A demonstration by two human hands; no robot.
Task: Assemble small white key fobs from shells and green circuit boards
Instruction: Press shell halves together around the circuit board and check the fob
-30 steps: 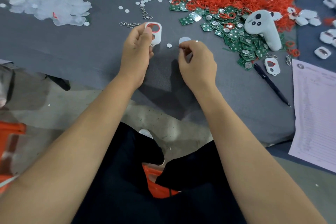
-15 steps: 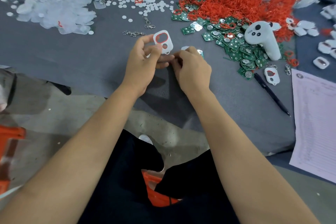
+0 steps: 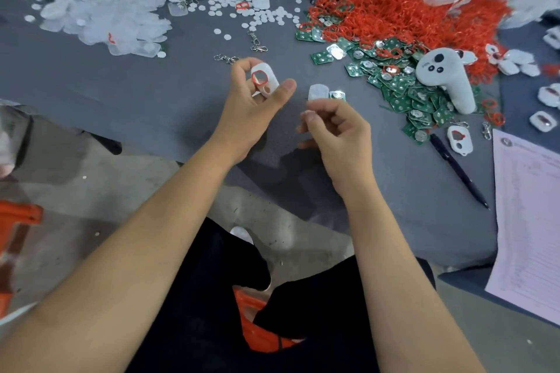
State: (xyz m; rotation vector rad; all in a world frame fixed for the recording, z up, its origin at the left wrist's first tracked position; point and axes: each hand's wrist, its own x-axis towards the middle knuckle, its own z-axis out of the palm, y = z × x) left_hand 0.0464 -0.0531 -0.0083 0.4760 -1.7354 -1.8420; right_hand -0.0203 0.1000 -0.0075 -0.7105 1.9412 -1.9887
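Note:
My left hand holds a white key fob shell with a red ring in its round opening, gripped between thumb and fingers above the grey table. My right hand hovers just to the right, its fingers curled and thumb tip against the forefinger, with nothing visible between them. Just beyond its fingertips a translucent white pad and one green circuit board lie side by side on the table. The two hands are apart.
A heap of green boards and red rings lies at right, with a white controller on it. A pen, a shell and a paper sheet are farther right. Translucent pads and metal clasps are at left.
The hands met at the shell half a second ago and have since separated. The right hand drew back toward me; the left hand still holds the shell.

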